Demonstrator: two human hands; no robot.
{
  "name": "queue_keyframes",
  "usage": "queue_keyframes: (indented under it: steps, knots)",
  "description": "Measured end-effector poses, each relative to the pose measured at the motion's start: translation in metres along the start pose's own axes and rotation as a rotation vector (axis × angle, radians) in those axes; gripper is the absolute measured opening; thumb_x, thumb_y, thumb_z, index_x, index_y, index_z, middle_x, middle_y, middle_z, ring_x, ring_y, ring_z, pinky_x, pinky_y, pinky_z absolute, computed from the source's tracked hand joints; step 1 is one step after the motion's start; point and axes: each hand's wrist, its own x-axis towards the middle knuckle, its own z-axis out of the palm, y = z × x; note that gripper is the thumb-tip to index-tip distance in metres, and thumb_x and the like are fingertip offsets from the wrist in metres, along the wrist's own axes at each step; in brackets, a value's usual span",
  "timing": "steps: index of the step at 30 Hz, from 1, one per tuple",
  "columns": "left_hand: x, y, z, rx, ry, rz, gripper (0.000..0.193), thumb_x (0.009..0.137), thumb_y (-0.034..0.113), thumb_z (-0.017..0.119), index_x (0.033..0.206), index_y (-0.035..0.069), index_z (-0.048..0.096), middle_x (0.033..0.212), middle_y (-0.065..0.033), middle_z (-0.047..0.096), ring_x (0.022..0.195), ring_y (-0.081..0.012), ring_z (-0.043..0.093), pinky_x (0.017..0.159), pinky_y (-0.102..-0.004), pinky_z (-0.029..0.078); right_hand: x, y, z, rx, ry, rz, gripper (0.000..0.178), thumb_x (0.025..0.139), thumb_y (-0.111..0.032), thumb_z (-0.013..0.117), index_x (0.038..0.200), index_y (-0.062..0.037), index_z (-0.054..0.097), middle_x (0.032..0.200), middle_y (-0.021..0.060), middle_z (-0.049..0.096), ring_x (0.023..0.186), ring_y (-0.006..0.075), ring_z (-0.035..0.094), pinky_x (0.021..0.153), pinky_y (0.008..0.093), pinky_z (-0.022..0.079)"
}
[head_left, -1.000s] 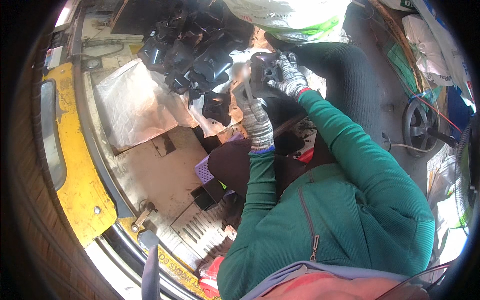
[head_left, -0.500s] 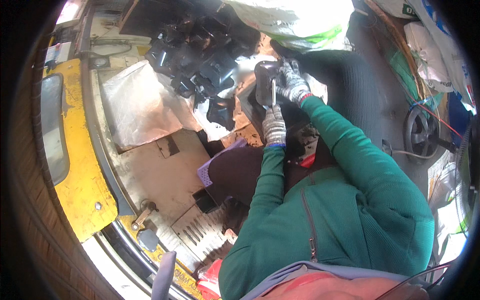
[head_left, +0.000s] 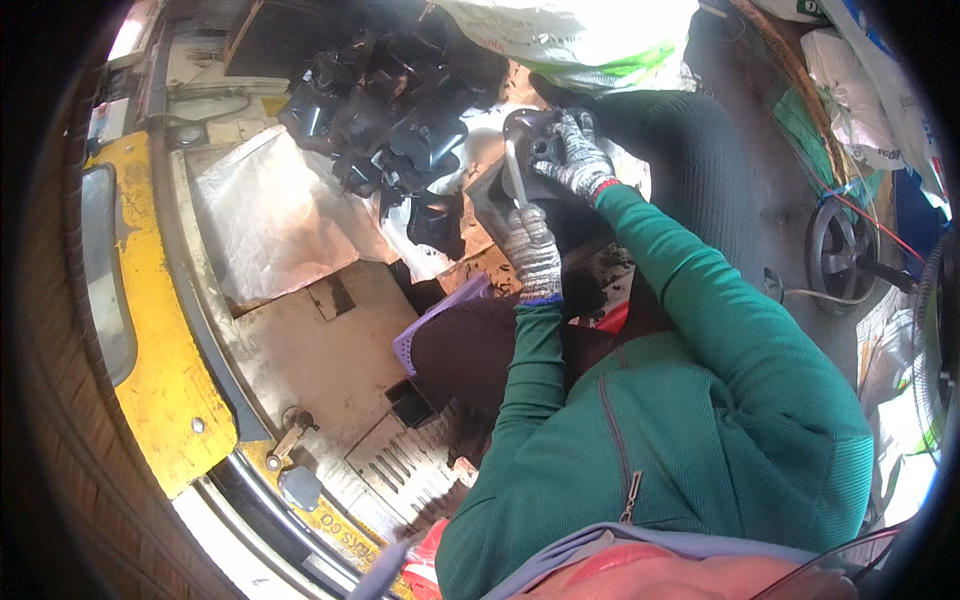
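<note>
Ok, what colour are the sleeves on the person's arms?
Green; the sleeves show best in the head view, running up to grey knit gloves on the left hand and right hand.

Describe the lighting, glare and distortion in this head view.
Head view: daylight; glare washes out the clear plastic sheet and white sack; fisheye bends the yellow frame, with black corners; both gloved hands, left hand and right hand, are sharp.

plastic sheet (head_left: pixel 270 225) left of stacked parts (head_left: pixel 385 105), fan (head_left: pixel 840 255) far right, sack (head_left: pixel 575 40) behind
</note>
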Motion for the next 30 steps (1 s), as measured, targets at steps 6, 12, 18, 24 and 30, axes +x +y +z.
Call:
queue_keyframes:
  steps: [6,12,18,24,30]
  knots:
    - [0.026,-0.065,0.005,0.818,-0.248,0.441,0.028,0.100,0.023,0.046,0.124,0.014,0.057,0.112,-0.0168,0.062,0.080,-0.0337,0.068,0.065,-0.0486,0.056,0.011,-0.010,-0.001,-0.137,0.019,-0.084,0.078,0.082,-0.053,0.068,0.142,-0.0101,0.045,0.158,0.0171,0.024,0.147,0.0458,0.012,0.121,0.0505,0.019]
    - [0.029,-0.060,-0.013,0.590,-0.224,0.184,0.045,0.099,0.048,0.044,0.111,0.007,0.060,0.088,-0.0265,0.066,0.082,-0.0466,0.065,0.071,-0.0574,0.051,0.000,-0.010,0.002,-0.120,-0.048,-0.046,0.085,0.078,-0.054,0.074,0.144,-0.0103,0.043,0.158,0.0166,0.024,0.147,0.0456,0.011,0.122,0.0505,0.017]
    - [0.033,0.010,-0.036,0.609,-0.200,-0.021,0.048,0.098,0.053,0.043,0.098,0.008,0.061,0.082,-0.0238,0.067,0.076,-0.0443,0.067,0.066,-0.0565,0.052,0.007,0.007,0.006,-0.102,-0.042,0.007,0.089,0.078,-0.054,0.074,0.147,-0.0099,0.038,0.160,0.0150,0.022,0.149,0.0442,0.006,0.122,0.0493,0.017]
    - [0.048,-0.019,-0.049,0.771,-0.294,-0.026,0.045,0.097,0.054,0.046,0.100,0.013,0.063,0.078,-0.0190,0.068,0.071,-0.0406,0.068,0.061,-0.0510,0.054,-0.001,-0.017,0.001,-0.093,-0.098,-0.032,0.090,0.075,-0.047,0.079,0.146,-0.0093,0.039,0.159,0.0155,0.023,0.149,0.0426,0.009,0.122,0.0479,0.017]
    - [0.041,-0.032,-0.057,0.633,-0.194,0.117,0.050,0.096,0.057,0.044,0.102,0.011,0.063,0.092,-0.0200,0.069,0.086,-0.0429,0.068,0.073,-0.0536,0.054,-0.004,-0.017,-0.003,-0.102,-0.093,-0.003,0.090,0.078,-0.048,0.076,0.148,-0.0092,0.036,0.159,0.0158,0.025,0.149,0.0421,0.010,0.122,0.0467,0.016]
